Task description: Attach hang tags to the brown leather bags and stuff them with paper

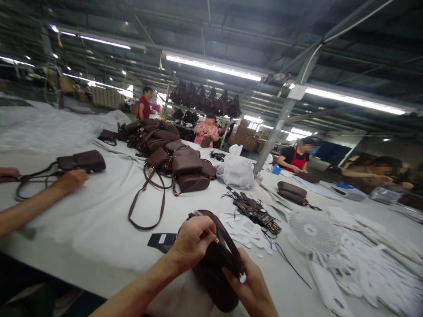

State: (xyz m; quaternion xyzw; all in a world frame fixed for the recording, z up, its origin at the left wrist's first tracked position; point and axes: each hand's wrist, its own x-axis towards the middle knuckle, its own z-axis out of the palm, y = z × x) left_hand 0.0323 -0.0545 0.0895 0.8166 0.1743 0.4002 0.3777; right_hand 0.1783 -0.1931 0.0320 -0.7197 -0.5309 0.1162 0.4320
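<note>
A dark brown handbag (214, 281) is tilted between my two hands at the table's front edge, its strap arching over the top. My left hand (194, 237) is closed in a pinch on a small gold metal piece at the bag's upper side. With fingers and thumb, my right hand (246, 281) grips the bag's right end near the strap. A black tag (161, 240) with a white label lies just left of the bag. Whether the bag's opening is unfastened, I cannot tell.
Brown handbags (178, 158) are heaped mid-table. At left, a co-worker's hand (71, 180) touches another bag (82, 161). Black tags (254, 211), white cut pieces (239, 231), a white fan (313, 233) and a plastic bag (236, 169) lie to the right. Other people work beyond.
</note>
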